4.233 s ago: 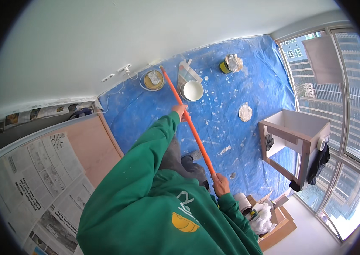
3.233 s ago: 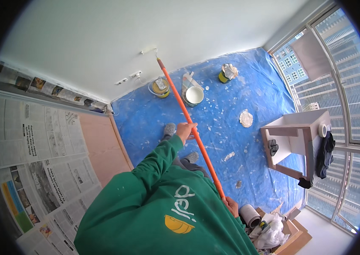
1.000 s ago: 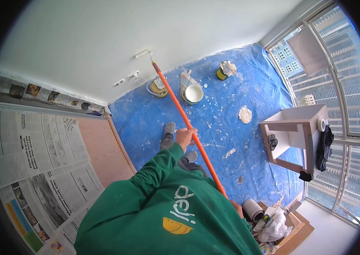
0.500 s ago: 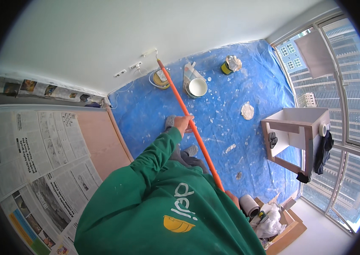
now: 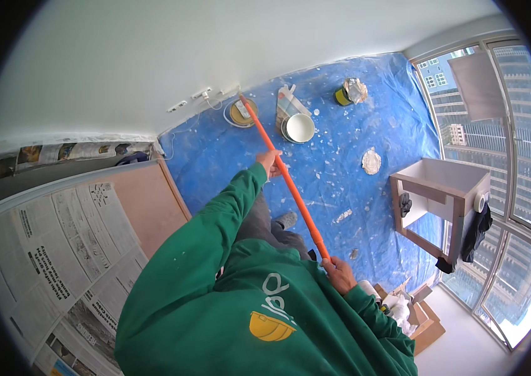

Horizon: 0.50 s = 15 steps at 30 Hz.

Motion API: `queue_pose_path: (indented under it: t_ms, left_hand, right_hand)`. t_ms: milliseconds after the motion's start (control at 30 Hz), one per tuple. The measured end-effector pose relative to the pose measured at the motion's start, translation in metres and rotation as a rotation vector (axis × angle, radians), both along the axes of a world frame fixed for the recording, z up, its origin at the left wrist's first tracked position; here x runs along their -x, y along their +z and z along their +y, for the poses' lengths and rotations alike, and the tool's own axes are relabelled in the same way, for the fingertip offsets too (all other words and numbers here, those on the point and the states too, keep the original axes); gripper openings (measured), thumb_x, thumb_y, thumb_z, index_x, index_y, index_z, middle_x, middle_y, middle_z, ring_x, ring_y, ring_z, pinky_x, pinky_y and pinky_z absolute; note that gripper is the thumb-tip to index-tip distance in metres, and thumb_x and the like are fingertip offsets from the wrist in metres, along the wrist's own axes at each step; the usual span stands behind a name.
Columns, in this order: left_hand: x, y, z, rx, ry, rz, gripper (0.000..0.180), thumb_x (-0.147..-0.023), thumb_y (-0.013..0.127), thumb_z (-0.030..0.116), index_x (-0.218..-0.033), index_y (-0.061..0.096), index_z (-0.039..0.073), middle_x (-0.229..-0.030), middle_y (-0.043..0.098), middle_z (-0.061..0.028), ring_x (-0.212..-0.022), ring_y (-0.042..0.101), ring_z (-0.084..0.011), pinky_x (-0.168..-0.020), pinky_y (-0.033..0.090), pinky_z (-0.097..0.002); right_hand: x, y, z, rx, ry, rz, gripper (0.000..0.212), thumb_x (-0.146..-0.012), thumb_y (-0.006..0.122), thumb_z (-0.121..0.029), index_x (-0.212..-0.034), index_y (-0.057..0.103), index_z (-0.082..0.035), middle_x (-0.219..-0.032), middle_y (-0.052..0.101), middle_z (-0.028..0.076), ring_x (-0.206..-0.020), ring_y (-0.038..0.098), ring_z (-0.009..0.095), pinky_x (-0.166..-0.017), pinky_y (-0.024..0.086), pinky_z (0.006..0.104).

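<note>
A long orange extension pole runs slantwise from my body toward the pale wall. My left hand is closed round its middle. Lower down, my right hand grips the near end. The pole's far tip reaches the foot of the wall, by the power sockets; the paint roller there is small and hard to make out. Just under that tip stands a round tan-lidded tub. Right of the pole is an open bucket of white paint, overlapping a clear-looking tray.
Blue plastic sheeting covers the floor. A foil-topped can and a round foil piece lie to the right. A wooden-framed cabinet stands by the windows, a box of clutter below it. Newspaper covers the left surface.
The roller end has gone lower on the wall, toward the floor. My right hand, mostly hidden before, has come into full view on the pole. My left hand has shifted slightly farther forward.
</note>
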<state>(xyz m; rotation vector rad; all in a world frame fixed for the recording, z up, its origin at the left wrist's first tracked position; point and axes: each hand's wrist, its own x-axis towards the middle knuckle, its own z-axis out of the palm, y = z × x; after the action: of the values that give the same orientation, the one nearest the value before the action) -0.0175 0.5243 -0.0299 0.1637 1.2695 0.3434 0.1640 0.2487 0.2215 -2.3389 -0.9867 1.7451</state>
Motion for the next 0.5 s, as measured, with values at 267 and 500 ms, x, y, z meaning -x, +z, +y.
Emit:
queue_pose_path:
  t_ms: [267,500]
  left_hand:
    - [0.020,-0.047,0.076,0.124,0.037,-0.047,0.033,-0.082,0.062,0.027,-0.097,0.047,0.001,-0.084,0.062,-0.0204,-0.074,0.066,-0.0337,-0.062,0.055,-0.0433]
    - [0.015,-0.021,0.064,0.083,0.025,-0.039,0.030,-0.082,0.062,0.025,-0.095,0.049,0.001,-0.082,0.062,-0.0178,-0.071,0.067,-0.0328,-0.060,0.054,-0.0401]
  right_hand:
    - [0.027,0.013,0.125,0.234,-0.254,0.171,0.038,-0.090,0.052,-0.035,-0.094,0.060,0.002,-0.061,0.054,0.004,-0.053,0.052,0.011,-0.048,0.040,0.0286]
    - [0.018,0.022,0.101,0.200,-0.235,0.164,0.039,-0.090,0.051,-0.035,-0.097,0.059,0.002,-0.061,0.055,0.006,-0.053,0.053,0.013,-0.048,0.041,0.0294]
